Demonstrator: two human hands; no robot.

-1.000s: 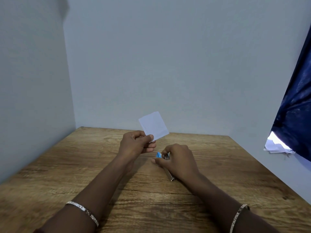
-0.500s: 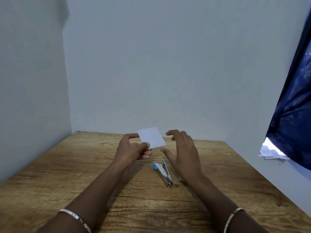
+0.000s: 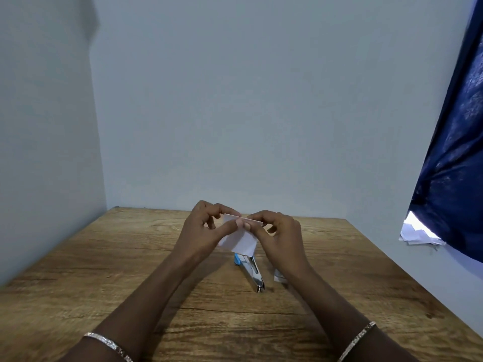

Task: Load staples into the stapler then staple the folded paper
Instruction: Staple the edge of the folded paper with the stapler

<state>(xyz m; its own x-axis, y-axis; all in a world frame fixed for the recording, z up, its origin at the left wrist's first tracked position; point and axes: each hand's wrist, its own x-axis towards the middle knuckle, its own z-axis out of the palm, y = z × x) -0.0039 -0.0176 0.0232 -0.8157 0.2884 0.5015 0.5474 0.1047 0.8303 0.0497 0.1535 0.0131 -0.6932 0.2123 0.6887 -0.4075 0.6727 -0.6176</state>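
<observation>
A small white folded paper (image 3: 241,239) hangs above the wooden table (image 3: 104,270), held at its top edge by both hands. My left hand (image 3: 203,231) pinches its left part and my right hand (image 3: 277,233) pinches its right part, thumbs nearly meeting. Below the paper lies the small stapler (image 3: 251,270), silver with a blue end, flat on the table and untouched. A small pale box (image 3: 279,278), likely the staples, peeks out beside my right wrist, mostly hidden.
Walls close the table in at the back and left. A dark blue curtain (image 3: 454,152) hangs at the right, with white papers (image 3: 418,233) under its lower edge. I wear a bracelet on each wrist.
My right hand let go of the stapler, rose and took hold of the paper beside my left hand. The paper tipped from raised to hanging downward. The stapler stays on the table.
</observation>
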